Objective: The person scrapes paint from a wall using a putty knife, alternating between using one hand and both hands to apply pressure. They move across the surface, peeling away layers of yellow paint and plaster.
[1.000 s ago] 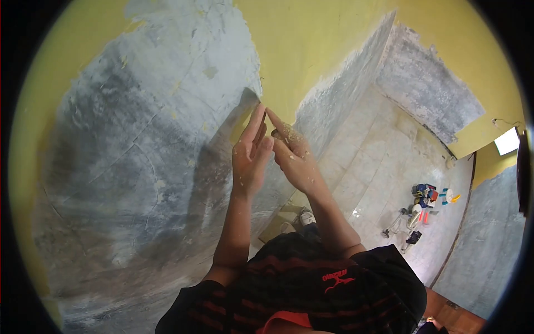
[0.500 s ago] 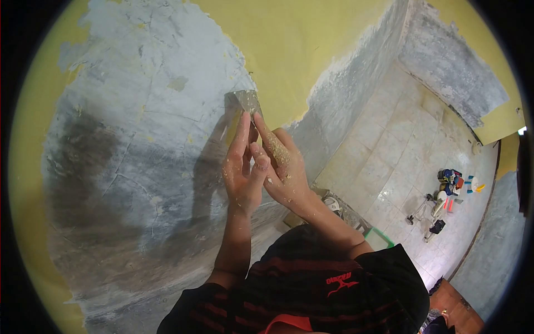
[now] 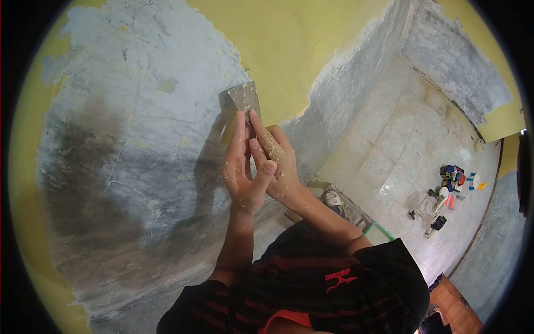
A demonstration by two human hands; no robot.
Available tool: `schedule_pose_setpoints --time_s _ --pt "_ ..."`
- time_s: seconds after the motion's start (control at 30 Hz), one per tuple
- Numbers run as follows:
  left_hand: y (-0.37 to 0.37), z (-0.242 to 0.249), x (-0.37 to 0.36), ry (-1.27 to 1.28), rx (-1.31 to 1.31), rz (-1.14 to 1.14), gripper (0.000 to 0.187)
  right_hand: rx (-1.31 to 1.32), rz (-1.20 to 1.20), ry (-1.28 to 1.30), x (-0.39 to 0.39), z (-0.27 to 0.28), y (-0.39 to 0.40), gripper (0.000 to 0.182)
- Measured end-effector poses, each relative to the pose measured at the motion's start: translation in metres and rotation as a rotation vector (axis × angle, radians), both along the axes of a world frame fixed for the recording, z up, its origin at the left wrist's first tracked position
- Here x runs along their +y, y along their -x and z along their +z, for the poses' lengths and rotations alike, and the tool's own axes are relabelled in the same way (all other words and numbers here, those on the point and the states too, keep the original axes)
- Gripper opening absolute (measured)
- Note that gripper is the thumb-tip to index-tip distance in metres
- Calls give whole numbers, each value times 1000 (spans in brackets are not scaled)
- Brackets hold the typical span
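Observation:
A metal scraper (image 3: 243,96) has its wide blade against the wall, right at the ragged edge of the yellow paint (image 3: 283,50). Yellow flakes cling to the blade. My right hand (image 3: 282,167) is closed around the handle, mostly hidden by the fingers, with the index finger stretched toward the blade; paint crumbs coat its back. Alongside it, my left hand (image 3: 240,175) presses straight fingers along the scraper, its thumb lying over my right hand. Left of the blade spreads bare grey-white wall (image 3: 167,61) with cracks and a few yellow specks.
A wall corner stands to the right, above a tiled floor (image 3: 384,161) far below. Several tools and containers (image 3: 451,177) lie there. Below my right forearm are a shoe (image 3: 332,199) and a green-rimmed object (image 3: 381,234). An orange-brown surface (image 3: 453,306) sits at lower right.
The scraper has shifted slightly up and left in view, and more of its blade face shows. Both hands keep their hold. The view has shifted a little, showing more of the shoe.

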State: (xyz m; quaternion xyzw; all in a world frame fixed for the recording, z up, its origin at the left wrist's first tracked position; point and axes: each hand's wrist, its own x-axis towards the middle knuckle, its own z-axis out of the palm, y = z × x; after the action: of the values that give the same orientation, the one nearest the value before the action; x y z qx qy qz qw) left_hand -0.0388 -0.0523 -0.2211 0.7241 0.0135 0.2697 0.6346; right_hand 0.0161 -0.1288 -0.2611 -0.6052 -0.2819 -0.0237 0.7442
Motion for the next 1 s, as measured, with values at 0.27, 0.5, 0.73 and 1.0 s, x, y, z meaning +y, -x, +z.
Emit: schedule_pose_setpoints --time_s 0.27,0.5,0.73,1.0 --pt "-1 0 -1 -80 -25 -15 109 30 -8 -129 11 -10 -6 52" --pt "0 -1 1 -142 -1 -13 110 -5 -54 -146 15 -14 -7 51" --pt "-1 -5 3 -124 18 -28 113 -26 -82 -99 20 -20 -8 53" --pt "-4 -14 8 -232 0 -38 112 -90 -163 -47 24 -27 -15 54"
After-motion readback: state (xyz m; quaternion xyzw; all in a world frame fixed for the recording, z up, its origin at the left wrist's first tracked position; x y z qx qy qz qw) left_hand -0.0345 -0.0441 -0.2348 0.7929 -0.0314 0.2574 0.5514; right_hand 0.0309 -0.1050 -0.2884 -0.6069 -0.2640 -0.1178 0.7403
